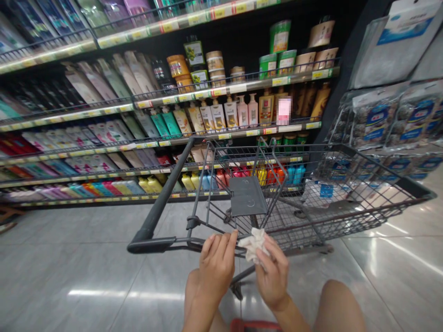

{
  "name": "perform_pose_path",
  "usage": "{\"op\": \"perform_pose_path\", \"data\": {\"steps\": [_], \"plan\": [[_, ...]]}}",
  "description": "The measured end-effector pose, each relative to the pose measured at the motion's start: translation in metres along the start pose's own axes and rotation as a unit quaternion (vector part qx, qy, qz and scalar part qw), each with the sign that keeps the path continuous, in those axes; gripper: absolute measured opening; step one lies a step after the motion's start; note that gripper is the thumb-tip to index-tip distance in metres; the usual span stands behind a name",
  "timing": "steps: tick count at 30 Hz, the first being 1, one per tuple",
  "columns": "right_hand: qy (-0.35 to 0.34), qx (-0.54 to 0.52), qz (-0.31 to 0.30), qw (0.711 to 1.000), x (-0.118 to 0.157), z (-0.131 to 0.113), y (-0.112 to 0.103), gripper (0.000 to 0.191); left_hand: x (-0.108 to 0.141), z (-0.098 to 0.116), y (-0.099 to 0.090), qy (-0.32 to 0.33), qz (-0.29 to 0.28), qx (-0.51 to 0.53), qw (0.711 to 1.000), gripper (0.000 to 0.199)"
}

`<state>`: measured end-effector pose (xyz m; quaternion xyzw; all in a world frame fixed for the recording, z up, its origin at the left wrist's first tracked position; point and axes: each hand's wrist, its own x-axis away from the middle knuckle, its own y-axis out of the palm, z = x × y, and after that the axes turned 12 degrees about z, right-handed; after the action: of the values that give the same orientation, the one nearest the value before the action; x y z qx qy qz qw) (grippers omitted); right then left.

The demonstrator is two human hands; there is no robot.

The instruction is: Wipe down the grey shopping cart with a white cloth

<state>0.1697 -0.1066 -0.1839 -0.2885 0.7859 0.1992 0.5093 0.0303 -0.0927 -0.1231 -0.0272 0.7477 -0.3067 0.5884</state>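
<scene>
Supermarket aisle, head view: grey tiled floor point(90, 267) carried bright streaks of reflected light, and tiers of shelving point(190, 96) with price labels along their edges ran behind the cart
Upper tiers: amber jars point(177, 66), green tubs point(267, 67) and pale pump bottles point(128, 69) stood in rows
Lower tiers: teal pump bottles point(170, 122), yellow bottles point(149, 184) and many other coloured bottles were packed side by side
Right-hand display: packs of wire scourers point(374, 120) hung below a pale grey packaged item point(384, 50) with a blue label
Shopping cart point(332, 226): it stood side-on just beyond the hands, handle bar point(168, 189) toward the left and grey seat panel point(247, 196) near the middle
Left hand point(218, 258): its fingers were close together and curled at the cart's near side rail; whether they gripped it could not be told
Right hand point(272, 272): its thumb and fingers were pinched on the crumpled tissue
Crumpled tissue point(254, 244): off-white and bunched, it was in the right hand, beside the left fingertips and in front of the cart's near side
Lower edge: a bare knee point(342, 306) showed to the right, and a red-edged object point(238, 324), cut off by the frame, lay between the forearms
</scene>
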Motion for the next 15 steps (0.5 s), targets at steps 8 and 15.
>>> {"op": "perform_pose_path", "data": {"steps": [8, 15], "plan": [[-0.079, 0.084, -0.029, 0.993, 0.037, 0.028, 0.023, 0.032, -0.006, 0.014, -0.002, -0.064, 0.0, 0.006, 0.998, 0.027], [-0.082, 0.075, -0.053, 0.992, 0.03, 0.036, 0.008, 0.033, -0.003, 0.004, -0.003, -0.017, -0.027, 0.008, 0.999, 0.033]]}}
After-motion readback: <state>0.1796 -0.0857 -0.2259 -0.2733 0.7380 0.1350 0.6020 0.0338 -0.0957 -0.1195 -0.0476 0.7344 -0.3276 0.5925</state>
